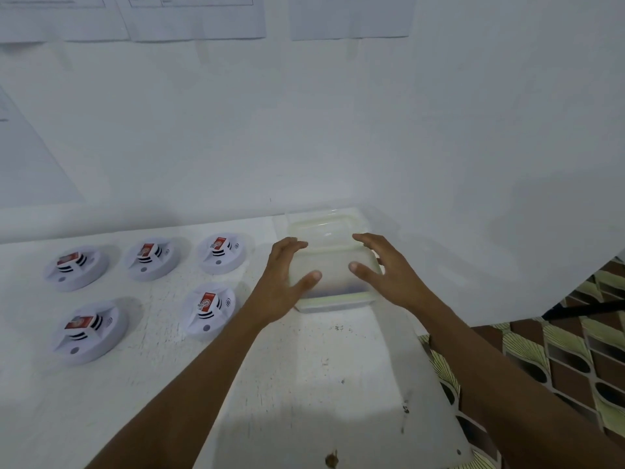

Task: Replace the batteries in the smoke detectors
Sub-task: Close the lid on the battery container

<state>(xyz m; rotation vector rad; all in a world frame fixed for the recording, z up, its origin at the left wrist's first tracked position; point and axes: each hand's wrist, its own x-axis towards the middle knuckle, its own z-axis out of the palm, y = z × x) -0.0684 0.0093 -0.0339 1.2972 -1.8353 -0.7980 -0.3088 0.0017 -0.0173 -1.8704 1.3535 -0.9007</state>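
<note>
- A white table (304,384), scuffed and spotted with dark marks, stands against a white wall (338,130); sheets of paper (196,18) hang on the wall at the far top.
- Five white smoke detectors lie on the left half of the table, well apart from the hands, in two rows.
- Far row, from left to right: the far-left detector (77,268), the far-middle detector (153,258) and the far-right detector (221,253).
- Near row: the near-left detector (89,330) and the near-right detector (208,310).
- Each detector carries a red block on top, probably a battery, though the picture is too soft to be sure.
- A translucent plastic container (333,262) with a lid sits at the far right of the table, close to the wall.
- The left hand (287,282) is at the container's left side, fingers spread wide, thumb reaching across the near face; it looks to touch the plastic but does not close on it.
- The right hand (382,269) mirrors it on the right side, fingers splayed over the far right corner and thumb on the near face, likewise spread and not clenched.
- Whether either hand truly bears on the container cannot be told from this view.
- Patterned floor (558,350) in brown and yellow shows past the table's right edge.
</note>
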